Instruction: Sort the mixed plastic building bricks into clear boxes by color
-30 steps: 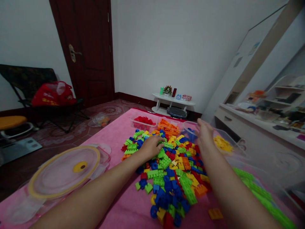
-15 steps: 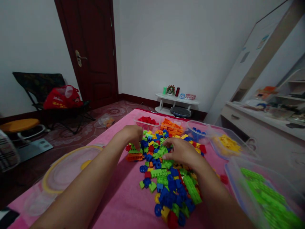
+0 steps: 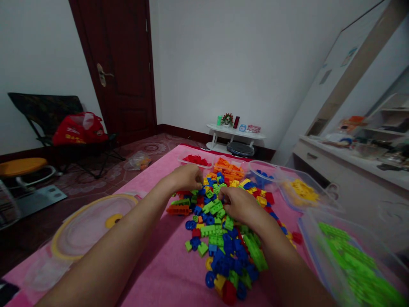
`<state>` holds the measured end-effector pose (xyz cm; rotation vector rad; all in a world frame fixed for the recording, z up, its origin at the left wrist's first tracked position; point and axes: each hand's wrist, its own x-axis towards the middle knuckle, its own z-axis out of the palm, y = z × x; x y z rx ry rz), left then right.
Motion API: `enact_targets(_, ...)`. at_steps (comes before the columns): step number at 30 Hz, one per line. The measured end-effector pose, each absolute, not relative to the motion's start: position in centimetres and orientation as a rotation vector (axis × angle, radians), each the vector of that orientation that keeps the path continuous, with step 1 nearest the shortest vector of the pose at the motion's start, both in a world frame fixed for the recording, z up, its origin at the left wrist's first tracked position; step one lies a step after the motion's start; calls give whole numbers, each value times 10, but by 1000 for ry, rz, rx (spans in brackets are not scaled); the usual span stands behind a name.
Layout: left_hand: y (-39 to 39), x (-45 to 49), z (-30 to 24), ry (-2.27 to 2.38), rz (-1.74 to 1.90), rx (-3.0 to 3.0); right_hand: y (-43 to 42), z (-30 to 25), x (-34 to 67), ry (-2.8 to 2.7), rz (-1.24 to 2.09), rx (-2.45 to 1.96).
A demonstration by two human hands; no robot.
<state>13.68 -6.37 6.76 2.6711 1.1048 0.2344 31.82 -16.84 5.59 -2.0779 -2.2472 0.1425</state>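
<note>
A mixed heap of toy building blocks [image 3: 219, 230] in green, blue, yellow, red and orange spreads down the middle of the pink cloth [image 3: 159, 273]. At the heap's far left edge is my left hand [image 3: 188, 177], fingers curled downward and closed; anything in them is hidden. My right hand [image 3: 239, 204] reaches over the middle of the heap from the right. Its fingers bend in beside light green blocks [image 3: 213, 207], and what they grip does not show. Orange blocks [image 3: 179, 209] lie together just below the left hand.
Clear tubs hold sorted blocks: red [image 3: 196, 160], orange [image 3: 228, 168], blue [image 3: 263, 175], yellow [image 3: 302, 192] and green [image 3: 354, 260]. A round yellow-rimmed lid [image 3: 86, 226] lies at the left, under my left forearm. A white drawer cabinet [image 3: 348, 183] stands beyond the right side.
My left hand has moved slightly right and farther up the heap. My right hand's fingers have drawn closer together over the blocks. The view has shifted slightly.
</note>
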Motion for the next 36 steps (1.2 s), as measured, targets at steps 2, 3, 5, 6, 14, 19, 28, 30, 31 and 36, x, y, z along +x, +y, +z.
enact_targets(2,-67,146,64,1001,401,2653,-166,55,327,-2202,189,-2055)
enact_targets(3,-70,150,63,955,440,2646,-165,56,331,-2183,209,-2041)
enact_targets(5,-74,157,61,865,414,2635,-166,58,337,-2160,264,-2037)
enact_targets(6,-76,159,61,834,371,2633,-167,60,338,-2163,295,-2050)
enact_targets(14,-80,162,47,844,247,2845,-180,59,311,-2293,165,-2202)
enact_targets(19,-78,163,41,775,196,2829,-177,58,318,-2303,166,-2162)
enact_targets(28,-84,159,58,785,-62,2862,-181,52,307,-2308,177,-2009)
enact_targets(30,-87,161,57,797,-97,2916,-180,46,303,-2300,91,-2046)
enact_targets(31,-87,162,56,818,-99,2937,-179,43,303,-2292,67,-2048)
enact_targets(36,-89,165,52,916,-54,2942,-168,45,320,-2061,342,-1874)
